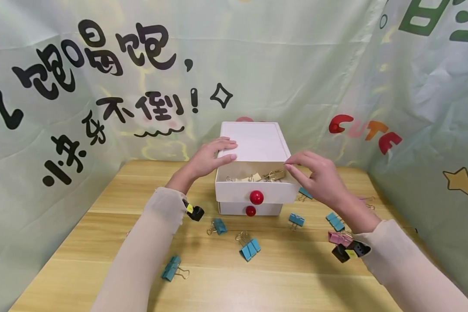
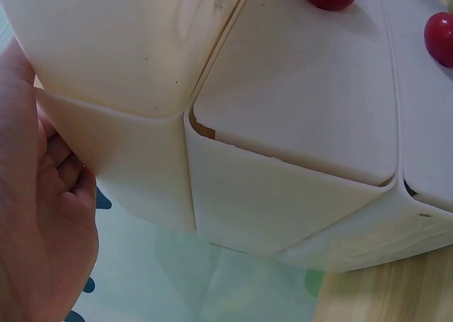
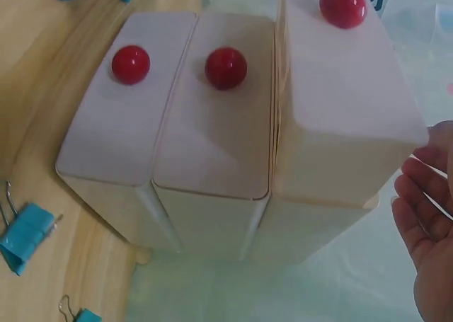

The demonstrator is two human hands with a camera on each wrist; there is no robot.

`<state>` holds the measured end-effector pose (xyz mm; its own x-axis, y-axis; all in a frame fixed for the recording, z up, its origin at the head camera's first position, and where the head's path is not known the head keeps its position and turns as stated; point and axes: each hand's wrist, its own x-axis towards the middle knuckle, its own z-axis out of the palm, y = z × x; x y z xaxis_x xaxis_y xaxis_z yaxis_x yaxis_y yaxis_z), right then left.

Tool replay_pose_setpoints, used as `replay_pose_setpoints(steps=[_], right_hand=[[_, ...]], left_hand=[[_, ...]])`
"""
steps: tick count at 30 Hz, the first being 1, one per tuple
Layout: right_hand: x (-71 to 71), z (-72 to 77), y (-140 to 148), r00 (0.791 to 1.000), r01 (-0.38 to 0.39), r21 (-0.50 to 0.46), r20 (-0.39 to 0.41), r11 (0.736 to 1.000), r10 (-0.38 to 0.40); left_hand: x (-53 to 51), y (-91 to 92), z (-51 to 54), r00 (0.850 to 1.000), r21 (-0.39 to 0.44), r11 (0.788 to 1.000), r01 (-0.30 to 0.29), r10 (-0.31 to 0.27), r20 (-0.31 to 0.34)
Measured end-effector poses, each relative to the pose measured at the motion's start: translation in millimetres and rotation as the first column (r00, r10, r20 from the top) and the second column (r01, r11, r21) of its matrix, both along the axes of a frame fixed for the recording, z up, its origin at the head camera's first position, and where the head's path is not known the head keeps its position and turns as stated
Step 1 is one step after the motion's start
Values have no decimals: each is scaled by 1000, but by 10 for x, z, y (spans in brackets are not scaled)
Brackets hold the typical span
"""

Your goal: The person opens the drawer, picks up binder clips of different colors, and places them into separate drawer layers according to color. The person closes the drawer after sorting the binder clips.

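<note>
A white box with stacked drawers and red knobs point(image 1: 256, 197) stands at the middle back of the table. Its top drawer point(image 1: 238, 192) is pulled out, with binder clips point(image 1: 274, 175) visible inside. My left hand point(image 1: 208, 159) rests on the top left edge of the box point(image 1: 253, 141), fingers over the lid; in the left wrist view the hand point(image 2: 49, 194) lies along the side of the box point(image 2: 134, 159). My right hand point(image 1: 320, 175) is at the right front corner of the lid, thumb and fingertips close together; whether they hold something cannot be told. In the right wrist view its fingers point(image 3: 425, 187) are curved beside the open drawer point(image 3: 347, 88).
Blue binder clips lie before the box, among them one at the left point(image 1: 171, 268), one at the centre point(image 1: 250, 249) and one at the right point(image 1: 296, 219). A pink clip point(image 1: 340, 238) lies beneath my right wrist. A printed cloth point(image 1: 288, 65) hangs behind the table point(image 1: 113, 242).
</note>
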<state>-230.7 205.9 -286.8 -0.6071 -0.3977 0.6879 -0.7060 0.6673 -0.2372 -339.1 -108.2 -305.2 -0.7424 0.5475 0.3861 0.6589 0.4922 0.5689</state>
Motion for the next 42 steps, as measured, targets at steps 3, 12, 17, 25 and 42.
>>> replay_pose_setpoints(steps=[3,12,17,25,42], right_hand=[[82,-29,10,1000,-7,-31,-28,999,6],[406,-105,-125,989,-101,-102,-114,990,89],[539,-163,-244,980,-193,-96,-73,976,187],[631,-217,-294,951,-137,-95,264,986,158],[467,-176,-349,516,-14,-288,818,957,254]], left_hand=[[-3,2,2,1000,3,1000,-1,1,-3],[1,7,3,1000,4,1000,-1,1,-1],[10,5,16,1000,9,1000,-1,1,-15],[25,11,17,1000,9,1000,-8,8,-7],[22,6,10,1000,14,1000,-11,11,-11]])
